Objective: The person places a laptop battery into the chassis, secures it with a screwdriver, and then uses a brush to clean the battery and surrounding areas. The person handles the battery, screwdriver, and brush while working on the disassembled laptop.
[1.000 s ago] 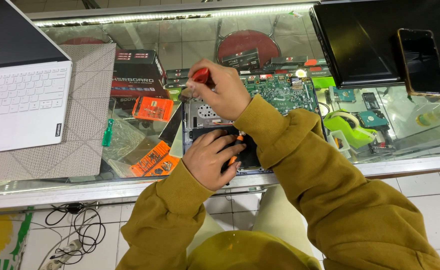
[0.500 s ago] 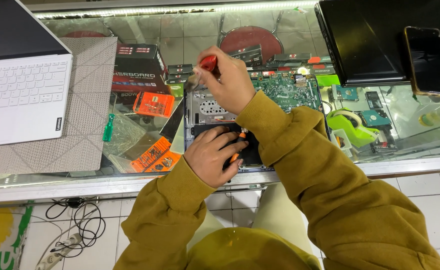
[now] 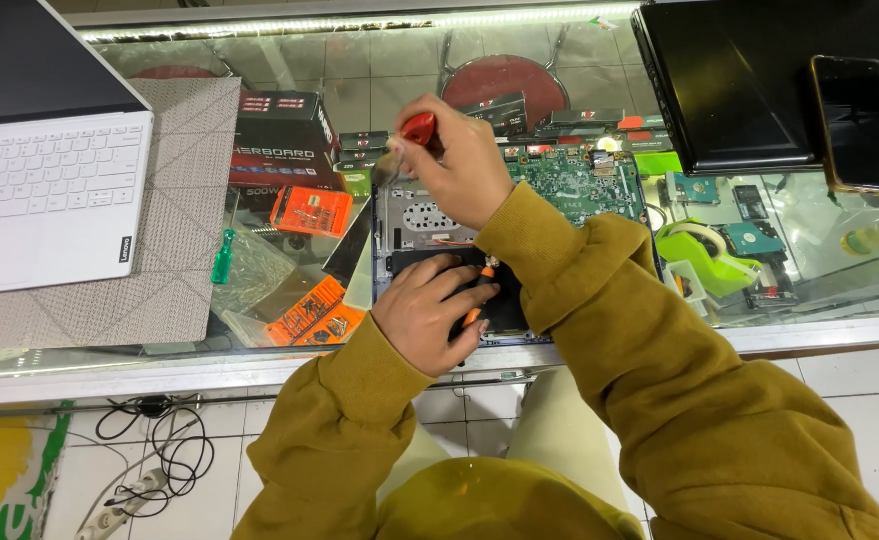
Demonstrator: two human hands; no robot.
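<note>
My right hand [image 3: 454, 165] is closed around a red-handled screwdriver [image 3: 419, 128], held over the grey inner frame of an opened laptop base [image 3: 409, 215] on the glass counter. My left hand [image 3: 427, 312] lies on the black battery [image 3: 504, 310] at the near edge of that base. A small orange tool [image 3: 473, 312] shows between its fingers. The green circuit board [image 3: 569, 185] sits just right of my right hand. The screwdriver's tip is hidden.
A white laptop [image 3: 39, 200] rests on a grey mat [image 3: 179, 200] at left. A black laptop [image 3: 749, 80] with a phone [image 3: 859, 125] on it lies at right. Orange packs [image 3: 309, 210], a green screwdriver [image 3: 222, 258] and a green tape dispenser [image 3: 704, 260] lie around. Cables [image 3: 159, 440] lie on the floor.
My right hand with the red screwdriver has shifted slightly up and to the right. My left hand has stayed on the battery.
</note>
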